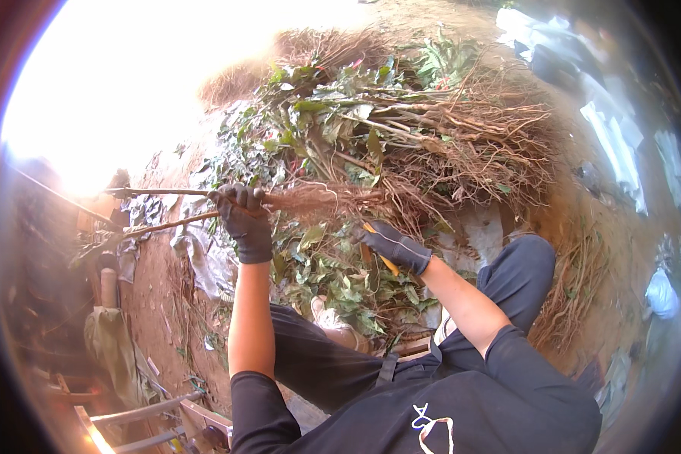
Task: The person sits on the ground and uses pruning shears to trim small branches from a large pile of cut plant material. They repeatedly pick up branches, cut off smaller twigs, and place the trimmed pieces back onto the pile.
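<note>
My left hand (241, 218), in a dark work glove, is closed around two thin woody plant stems (173, 222). Their brown fibrous roots (329, 198) spread to the right of the glove. My right hand (394, 244), gloved too, grips a yellow-handled tool (389, 264) just below the root ends; its working end cannot be made out. Behind both hands lies a large heap of bare-root plants (476, 130), with leaves to the left and roots to the right. Cut or loose green leaves (340, 284) lie between my legs, below the held roots.
More rooted stems (573, 284) lie on the soil at the right. White plastic sheeting (616, 153) and a tied plastic bag (662, 294) are farther right. A crumpled grey sheet (204, 261) lies at the left, and a metal frame (142, 414) stands at lower left. Glare hides the upper left.
</note>
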`<state>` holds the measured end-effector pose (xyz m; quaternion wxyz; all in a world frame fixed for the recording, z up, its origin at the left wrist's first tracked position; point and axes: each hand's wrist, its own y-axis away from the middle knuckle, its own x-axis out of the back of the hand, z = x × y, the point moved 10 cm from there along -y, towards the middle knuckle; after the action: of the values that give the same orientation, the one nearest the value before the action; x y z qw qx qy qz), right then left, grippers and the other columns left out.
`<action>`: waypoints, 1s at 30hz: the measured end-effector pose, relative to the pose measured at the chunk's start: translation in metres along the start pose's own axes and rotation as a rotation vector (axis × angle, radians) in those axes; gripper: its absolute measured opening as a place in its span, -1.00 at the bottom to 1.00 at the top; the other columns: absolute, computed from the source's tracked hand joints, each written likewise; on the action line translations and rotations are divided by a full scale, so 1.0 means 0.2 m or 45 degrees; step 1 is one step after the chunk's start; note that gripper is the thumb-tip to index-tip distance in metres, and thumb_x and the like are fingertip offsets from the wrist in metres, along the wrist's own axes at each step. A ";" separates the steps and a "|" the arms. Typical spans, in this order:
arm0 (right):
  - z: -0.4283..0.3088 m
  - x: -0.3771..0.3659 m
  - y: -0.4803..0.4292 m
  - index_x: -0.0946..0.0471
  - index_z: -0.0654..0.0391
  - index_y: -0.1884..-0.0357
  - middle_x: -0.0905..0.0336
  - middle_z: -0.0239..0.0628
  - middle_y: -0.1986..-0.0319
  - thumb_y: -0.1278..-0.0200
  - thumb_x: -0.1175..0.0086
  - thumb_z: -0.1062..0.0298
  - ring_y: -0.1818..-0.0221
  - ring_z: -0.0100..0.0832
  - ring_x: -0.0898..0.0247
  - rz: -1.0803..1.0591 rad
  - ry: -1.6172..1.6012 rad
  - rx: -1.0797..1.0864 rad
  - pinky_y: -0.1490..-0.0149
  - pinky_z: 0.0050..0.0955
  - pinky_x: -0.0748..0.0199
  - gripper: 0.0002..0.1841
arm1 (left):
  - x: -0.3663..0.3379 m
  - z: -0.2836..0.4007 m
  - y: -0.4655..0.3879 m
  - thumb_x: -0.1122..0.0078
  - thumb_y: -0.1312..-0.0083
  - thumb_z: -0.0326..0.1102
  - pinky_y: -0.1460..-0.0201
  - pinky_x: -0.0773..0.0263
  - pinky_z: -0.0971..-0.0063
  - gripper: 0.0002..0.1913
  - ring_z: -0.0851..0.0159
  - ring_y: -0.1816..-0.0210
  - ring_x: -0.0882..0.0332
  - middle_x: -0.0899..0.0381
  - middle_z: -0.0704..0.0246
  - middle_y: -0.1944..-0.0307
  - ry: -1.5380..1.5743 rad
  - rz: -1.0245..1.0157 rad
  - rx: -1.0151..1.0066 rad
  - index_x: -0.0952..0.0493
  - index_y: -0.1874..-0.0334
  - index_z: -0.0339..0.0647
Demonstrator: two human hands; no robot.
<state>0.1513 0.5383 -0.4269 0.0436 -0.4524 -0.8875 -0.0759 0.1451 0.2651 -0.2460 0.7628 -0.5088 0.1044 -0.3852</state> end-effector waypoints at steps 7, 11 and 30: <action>-0.05 0.05 0.05 -0.43 0.29 -0.25 -0.58 0.05 0.05 -0.47 -0.01 0.03 0.00 -0.26 -0.47 0.485 -0.342 0.106 -0.12 -0.23 -0.42 -0.46 | -0.18 -0.04 0.12 0.16 -0.56 -0.24 0.15 -0.53 0.47 -0.84 0.35 0.13 -0.48 -0.46 0.38 0.16 -0.300 -0.376 -0.166 -0.40 0.03 -0.10; -0.03 0.02 0.07 -0.50 0.24 0.05 -0.56 -0.19 0.34 -0.46 -0.02 0.11 0.30 -0.38 -0.47 0.493 -0.345 -0.177 0.16 -0.31 -0.46 -0.65 | -0.23 -0.25 0.17 0.05 -0.54 -0.17 0.33 -0.45 0.54 -0.83 0.47 0.35 -0.37 -0.36 0.46 0.35 1.029 0.115 0.829 -0.42 0.19 -0.06; 0.03 0.08 0.11 -0.47 0.09 0.23 -0.45 -0.49 0.56 -0.44 -0.03 -0.01 0.65 -0.54 -0.24 0.506 -0.333 -0.323 0.53 -0.37 -0.24 -0.67 | -0.34 0.02 -0.08 0.17 -0.60 -0.03 0.63 -0.03 0.70 -0.67 0.61 0.60 -0.02 -0.10 0.65 0.59 1.320 0.600 1.139 -0.32 0.33 -0.03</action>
<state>0.1595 0.5657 -0.4286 -0.1146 -0.6254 -0.7628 -0.1174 0.0942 0.3127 -0.2466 0.8131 0.1362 0.3921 -0.4081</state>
